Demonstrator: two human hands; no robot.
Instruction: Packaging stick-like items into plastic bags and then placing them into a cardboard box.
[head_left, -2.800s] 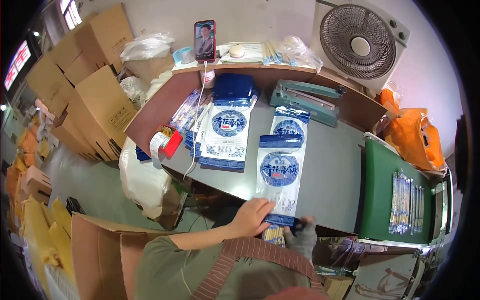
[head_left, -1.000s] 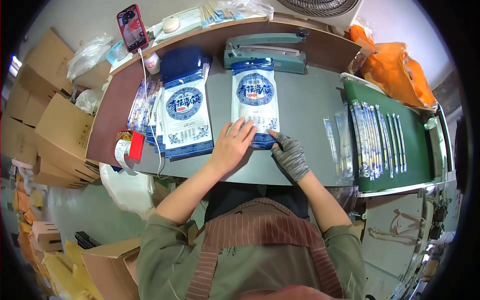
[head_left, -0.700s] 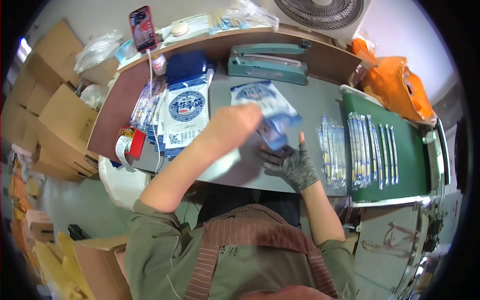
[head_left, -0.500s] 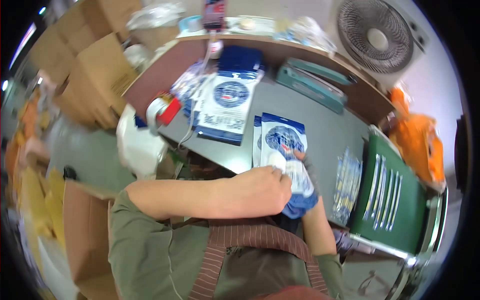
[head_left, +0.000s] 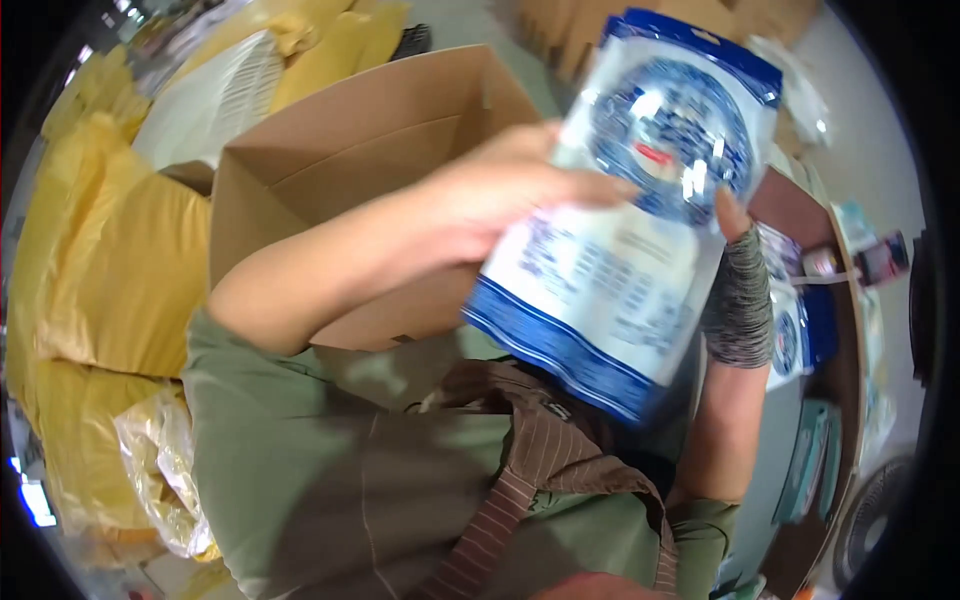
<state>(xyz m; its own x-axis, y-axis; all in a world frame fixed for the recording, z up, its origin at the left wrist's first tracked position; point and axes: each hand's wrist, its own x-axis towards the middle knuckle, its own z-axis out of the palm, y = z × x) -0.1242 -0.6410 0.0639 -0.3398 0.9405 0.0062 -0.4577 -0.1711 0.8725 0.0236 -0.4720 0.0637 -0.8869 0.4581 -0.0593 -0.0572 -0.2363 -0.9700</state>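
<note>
Raised in front of me is a white and blue printed pouch with a round blue design and a hang hole in its blue top band. My left hand grips its left edge, thumb on the front and fingers behind. At the opposite edge my right hand, wrapped in grey banding, holds it with the thumb on the front; its other fingers are hidden behind. Whether a second pouch lies behind this one I cannot tell. Left of the pouch, partly beneath my left forearm, stands an open cardboard box.
Yellow sacks are piled along the left, with a white sack among them. To the right is the workbench, bearing more pouches and a teal device. A fan stands at the lower right.
My view has turned left from the bench toward the open box and sacks. The pouch has come up off the bench area, and my left hand has shifted from its lower part to its left edge.
</note>
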